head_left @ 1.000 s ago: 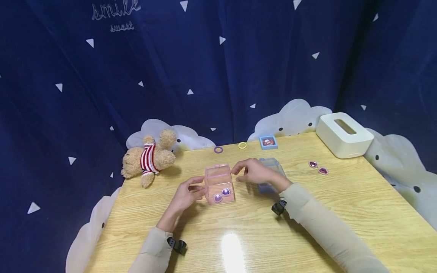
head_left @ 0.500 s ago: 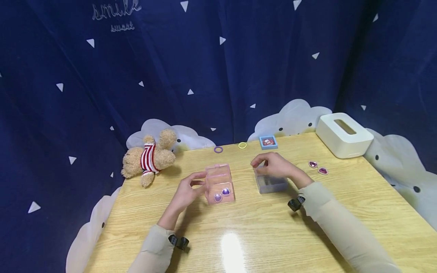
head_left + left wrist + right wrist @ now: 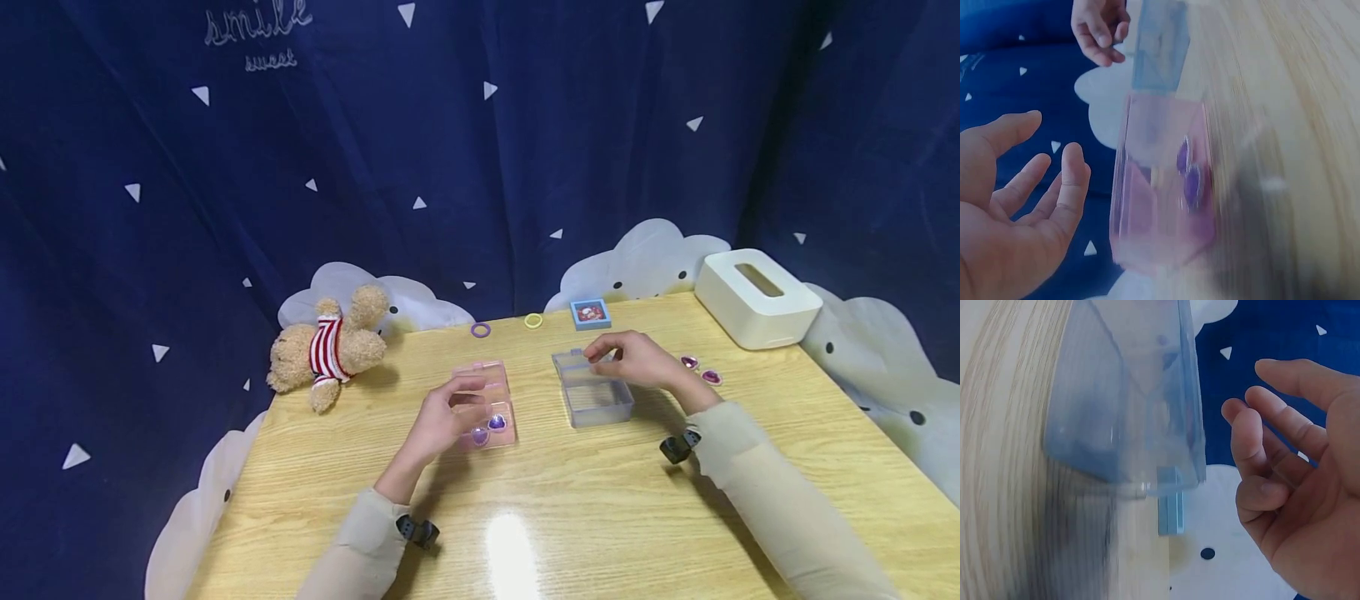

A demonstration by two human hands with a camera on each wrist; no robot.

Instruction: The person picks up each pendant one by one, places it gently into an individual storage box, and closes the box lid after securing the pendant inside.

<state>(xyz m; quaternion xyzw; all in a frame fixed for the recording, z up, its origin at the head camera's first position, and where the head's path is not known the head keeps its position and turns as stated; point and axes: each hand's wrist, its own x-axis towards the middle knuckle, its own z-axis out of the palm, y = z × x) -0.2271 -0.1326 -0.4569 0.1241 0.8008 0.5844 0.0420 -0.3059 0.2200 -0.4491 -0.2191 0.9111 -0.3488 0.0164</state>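
A pink see-through plastic box (image 3: 491, 375) lies on the table with its lid folded back. Inside it are two purple jewel-like pieces in pale frames (image 3: 497, 422). My left hand (image 3: 446, 417) hovers by its left part, overlapping it in the head view, fingers loosely bent around nothing. To the right stands a bluish see-through box (image 3: 600, 414), its lid also folded back. Beside that box's lid my right hand (image 3: 637, 362) is held with relaxed, slightly bent fingers. In the right wrist view a gap shows between this hand and the bluish box (image 3: 1091, 419).
Two magenta jewel pieces (image 3: 711, 377) lie right of my right hand. Along the back are a purple ring (image 3: 481, 330), a yellow ring (image 3: 533, 321) and a light-blue square frame (image 3: 591, 314). A teddy bear (image 3: 327, 348) lies back left; a white tissue box (image 3: 757, 298) stands back right.
My right hand has moved right, from between the two boxes to the bluish box's right side. My left hand has shifted right from the pink box's left edge to over it.
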